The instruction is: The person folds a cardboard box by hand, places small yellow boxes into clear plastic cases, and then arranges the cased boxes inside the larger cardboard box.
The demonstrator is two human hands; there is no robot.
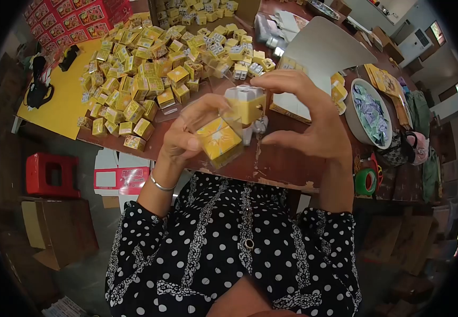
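Note:
My left hand (179, 134) grips a small yellow box (220, 140) with a pale starburst on its face; clear plastic shows along its edges. Just beyond the box, between my two hands, is a raised yellow-and-white block toy (247, 105) with a small chain and greyish pieces dangling at its right. The curved fingers of my right hand (311, 113) reach the toy's top edge, the thumb lower down by the dangling pieces. The toy overlaps the box's upper corner in this view. Behind, a big heap of yellow boxes (144, 74) covers the table's left part.
More yellow-and-white toys (234, 47) lie behind the hands. A white-lined open carton (308, 68) stands right of them. Farther right are a bowl (353, 113) of purple-green packets and green tape (365, 182). Red printed boxes (73, 24) stand back left; a red stool (53, 174) is below.

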